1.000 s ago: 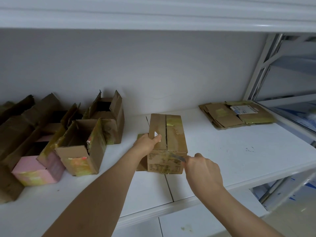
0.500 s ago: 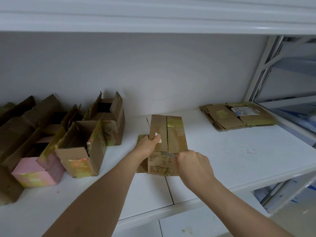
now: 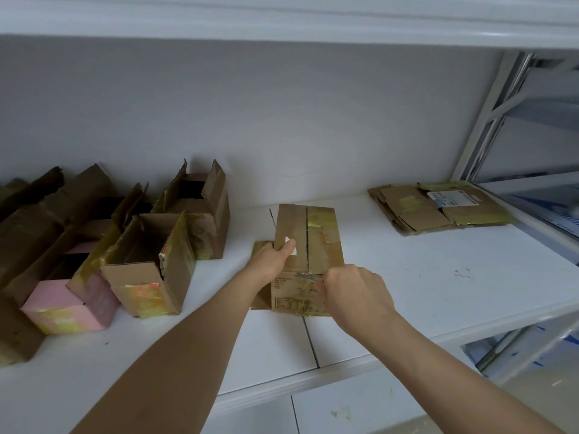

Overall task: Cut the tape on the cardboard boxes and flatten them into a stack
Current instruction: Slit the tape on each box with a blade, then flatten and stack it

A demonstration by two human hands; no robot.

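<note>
Head view: your left hand grips the taped brown cardboard box on the white shelf. Your right hand clutches a small metal blade against the box's front top edge.

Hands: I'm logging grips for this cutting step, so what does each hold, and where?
Left hand grips the taped box at its top left edge; right hand grips a blade by its hidden handle.
</note>
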